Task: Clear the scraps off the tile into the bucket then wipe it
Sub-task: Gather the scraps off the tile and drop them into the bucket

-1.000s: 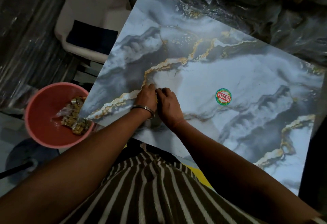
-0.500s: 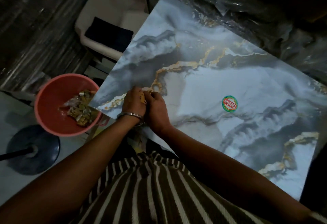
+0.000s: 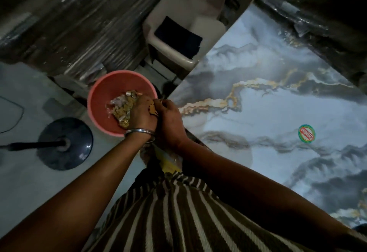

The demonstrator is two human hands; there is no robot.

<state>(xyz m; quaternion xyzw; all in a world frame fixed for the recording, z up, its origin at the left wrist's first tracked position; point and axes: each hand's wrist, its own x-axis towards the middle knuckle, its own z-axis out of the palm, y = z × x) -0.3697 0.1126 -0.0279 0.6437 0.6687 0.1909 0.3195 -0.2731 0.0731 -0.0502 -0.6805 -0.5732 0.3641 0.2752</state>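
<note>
A marble-patterned tile point(image 3: 278, 116) with gold veins fills the right side. A red bucket point(image 3: 103, 94) stands off its left corner, with a heap of yellowish scraps point(image 3: 121, 108) inside. My left hand point(image 3: 142, 112), a metal bangle on its wrist, is cupped over the bucket's right rim. My right hand point(image 3: 168, 122) presses against it at the tile's corner. A brown scrap piece point(image 3: 152, 109) shows between the two hands. What else the hands hold is hidden.
A round green and red sticker point(image 3: 306, 133) sits on the tile. A dark round stand base point(image 3: 65, 142) with a pole lies on the floor at left. A white plastic chair point(image 3: 178, 31) with a dark cloth stands behind the bucket. Plastic-wrapped goods line the back.
Both hands have slid together from the tile's middle-left to its left corner and over the bucket's rim, carrying scraps. The camera has swung left.
</note>
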